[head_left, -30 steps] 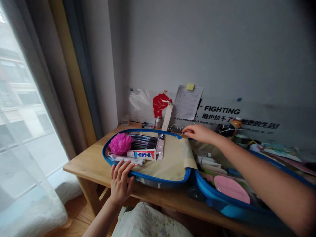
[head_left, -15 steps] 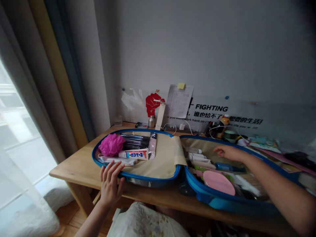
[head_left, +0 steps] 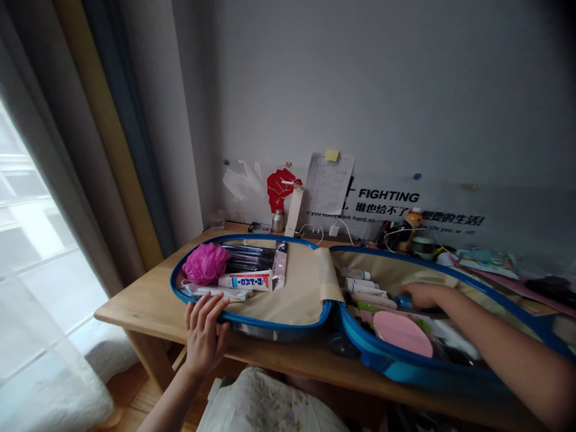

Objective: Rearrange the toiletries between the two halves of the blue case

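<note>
Container, blue, under right hand (grip unclear); left hand open, on suitcase rim

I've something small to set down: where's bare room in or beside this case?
Widest is the beige panel in the left half, between the white tube and the hinge flap. Left of that half, the table's near corner is bare. The right half is crowded: tubes, a pink oval, and the right hand at a blue item.
</note>
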Available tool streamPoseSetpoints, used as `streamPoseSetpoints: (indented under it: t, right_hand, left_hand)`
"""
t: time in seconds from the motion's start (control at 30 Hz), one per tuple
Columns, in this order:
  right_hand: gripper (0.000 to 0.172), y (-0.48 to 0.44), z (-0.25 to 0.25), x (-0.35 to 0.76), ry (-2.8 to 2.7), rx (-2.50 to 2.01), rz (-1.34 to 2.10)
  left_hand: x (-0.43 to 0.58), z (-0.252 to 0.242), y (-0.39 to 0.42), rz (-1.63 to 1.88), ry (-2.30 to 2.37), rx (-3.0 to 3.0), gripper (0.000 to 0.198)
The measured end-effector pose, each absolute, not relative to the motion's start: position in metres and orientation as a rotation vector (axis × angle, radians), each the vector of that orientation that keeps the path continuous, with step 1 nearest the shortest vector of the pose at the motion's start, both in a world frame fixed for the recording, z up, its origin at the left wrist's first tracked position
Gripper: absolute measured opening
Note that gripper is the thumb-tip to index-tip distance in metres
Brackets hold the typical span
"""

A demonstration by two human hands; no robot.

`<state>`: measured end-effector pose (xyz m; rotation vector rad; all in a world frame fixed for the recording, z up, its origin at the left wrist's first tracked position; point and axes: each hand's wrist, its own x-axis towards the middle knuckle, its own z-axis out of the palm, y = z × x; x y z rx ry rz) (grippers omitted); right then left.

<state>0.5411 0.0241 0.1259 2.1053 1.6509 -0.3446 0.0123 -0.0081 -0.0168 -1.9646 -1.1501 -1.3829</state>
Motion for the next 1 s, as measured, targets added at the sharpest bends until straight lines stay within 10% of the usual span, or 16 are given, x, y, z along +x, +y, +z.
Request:
streamPoseSetpoints:
  t: [0.77, 1.0]
  right_hand:
    - [0.017, 0.019, 0.144, 0.531, 1.762, 2.194, -0.018]
    - [0.048, 0.045, 0.197, 0.468, 2.156, 2.237, 0.172]
  left_hand:
    - [0.014, -0.014, -0.010, -1.393, -1.166, -1.955, 0.043]
    - [0.016, -0.010, -0.011, -1.382, -1.142, -1.958, 0.040]
